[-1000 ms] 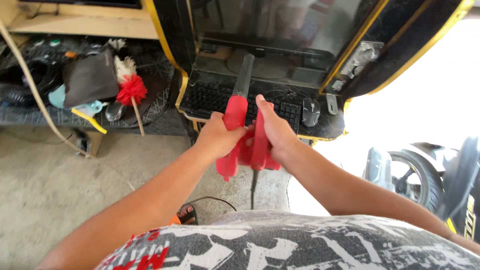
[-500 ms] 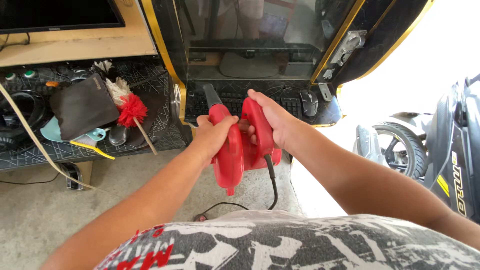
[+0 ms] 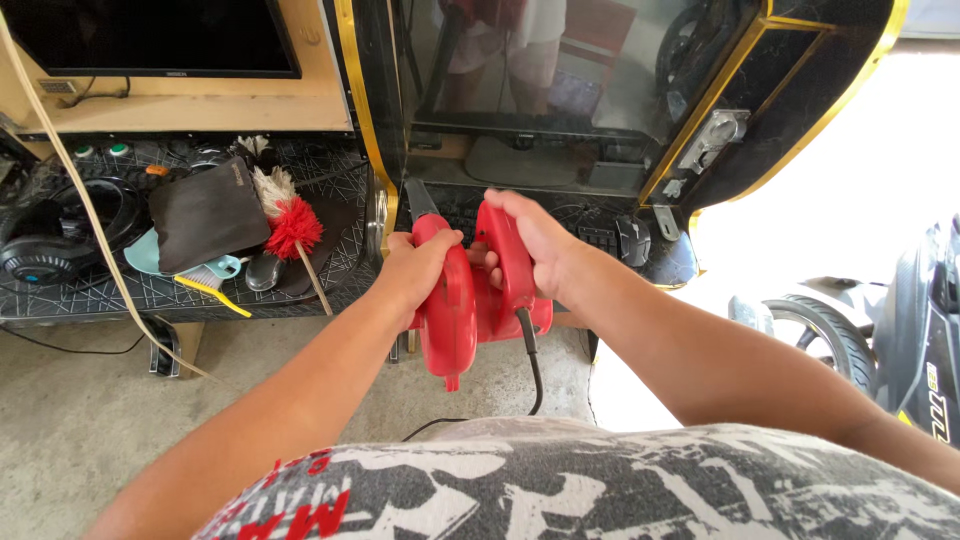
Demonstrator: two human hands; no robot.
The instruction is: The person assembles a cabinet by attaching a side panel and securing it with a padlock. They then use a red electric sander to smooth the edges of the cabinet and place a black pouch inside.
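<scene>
Two hands gripped a red electric blower (image 3: 470, 310) before a black, yellow-trimmed cabinet (image 3: 560, 120): the left hand (image 3: 415, 270) had its fingers wrapped over the housing, the right hand (image 3: 535, 240) closed on the handle. A red duster (image 3: 293, 228) lay on the patterned desk (image 3: 120, 290) above a concrete floor (image 3: 80, 420).

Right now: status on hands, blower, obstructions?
Left hand and right hand both grip the red blower. Black nozzle points at the keyboard. Power cord hangs below; nothing blocking.
</scene>
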